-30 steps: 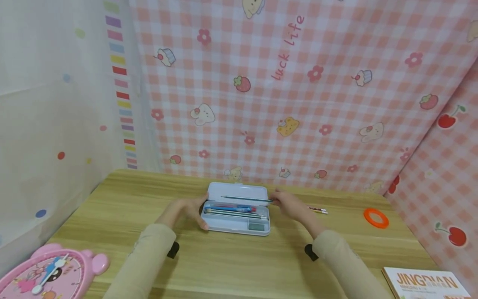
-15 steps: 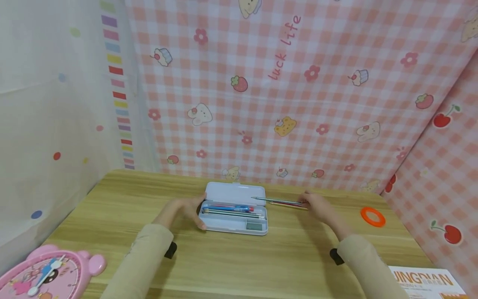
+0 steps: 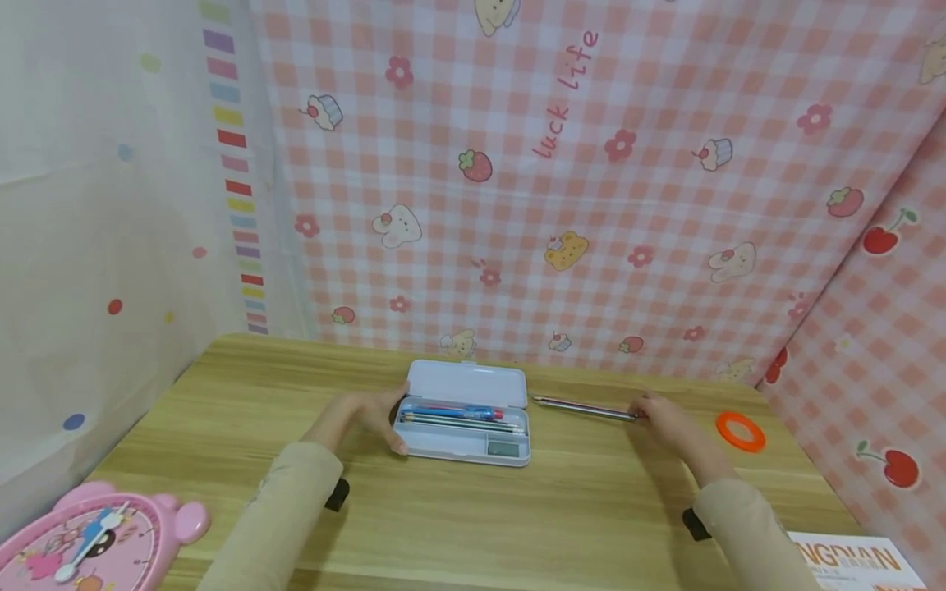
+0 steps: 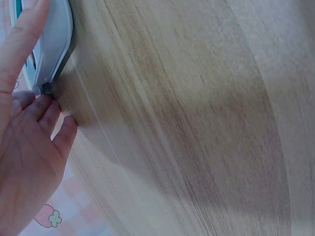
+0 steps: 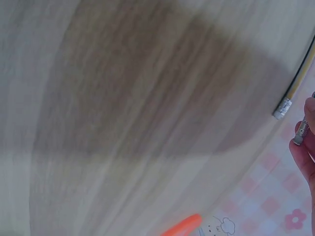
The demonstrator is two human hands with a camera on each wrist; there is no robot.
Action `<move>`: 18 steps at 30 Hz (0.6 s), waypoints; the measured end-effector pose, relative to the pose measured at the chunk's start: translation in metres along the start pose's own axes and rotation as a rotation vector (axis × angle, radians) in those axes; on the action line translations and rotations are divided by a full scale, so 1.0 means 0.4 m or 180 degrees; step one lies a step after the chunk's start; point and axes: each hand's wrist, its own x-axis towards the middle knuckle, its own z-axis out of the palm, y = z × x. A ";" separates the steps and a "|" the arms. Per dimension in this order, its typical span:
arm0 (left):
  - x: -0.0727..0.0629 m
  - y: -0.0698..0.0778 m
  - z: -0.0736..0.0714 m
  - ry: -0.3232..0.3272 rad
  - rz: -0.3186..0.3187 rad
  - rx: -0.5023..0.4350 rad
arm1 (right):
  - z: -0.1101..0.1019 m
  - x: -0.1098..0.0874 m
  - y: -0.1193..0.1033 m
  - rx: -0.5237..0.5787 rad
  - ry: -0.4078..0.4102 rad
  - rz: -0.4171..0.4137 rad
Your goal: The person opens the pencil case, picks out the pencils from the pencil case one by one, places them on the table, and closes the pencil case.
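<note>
An open white pencil case (image 3: pixel 436 447) stands on the table, its lid tipped back. Inside lie a blue pen (image 3: pixel 480 412), green-striped pencils (image 3: pixel 461 423) and a dark green eraser-like block (image 3: pixel 503 449). My left hand (image 3: pixel 373 414) holds the case's left end, thumb at the front corner and fingers towards the hinge. Right of the case, my right hand (image 3: pixel 668 427) pinches the eraser end of a pencil (image 3: pixel 584 407) low over the table. In the right wrist view its silver ferrule (image 5: pixel 301 132) shows between the fingertips, with a yellow-sided pencil (image 5: pixel 294 88) beside it.
An orange ring (image 3: pixel 741 432) lies right of my right hand. A white book (image 3: pixel 850 562) is at the front right, partly behind the sleeve. At the front left is a pink clock (image 3: pixel 96 538). Checked cloth (image 3: pixel 562 205) hangs behind the table (image 3: pixel 502 525).
The right hand has carried a pencil from over the case to the right and lowered it beside the pencils on the table. The left hand keeps its place on the case.
</note>
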 end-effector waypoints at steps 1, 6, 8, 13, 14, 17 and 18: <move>0.000 0.000 0.000 -0.0002 0.0003 0.0015 | 0.002 0.000 0.000 -0.0030 -0.0030 0.0010; 0.002 -0.001 0.002 -0.0011 -0.0006 0.0013 | 0.022 0.002 0.005 -0.0096 -0.0015 0.0009; 0.003 -0.001 0.002 -0.0015 -0.0006 -0.0007 | 0.027 0.002 0.004 -0.0067 -0.0012 0.0018; 0.003 -0.001 0.004 -0.0015 -0.0025 -0.0045 | 0.033 0.001 0.000 -0.0044 -0.0015 0.0053; 0.003 -0.001 0.004 -0.0017 -0.0033 -0.0048 | 0.035 0.002 0.001 -0.0075 -0.0009 0.0045; 0.002 -0.002 0.003 -0.0017 -0.0061 -0.0049 | 0.040 0.004 0.002 -0.0172 0.0027 0.0005; 0.002 -0.003 0.002 -0.0018 -0.0067 -0.0052 | 0.042 0.005 0.004 -0.0207 0.0037 -0.0004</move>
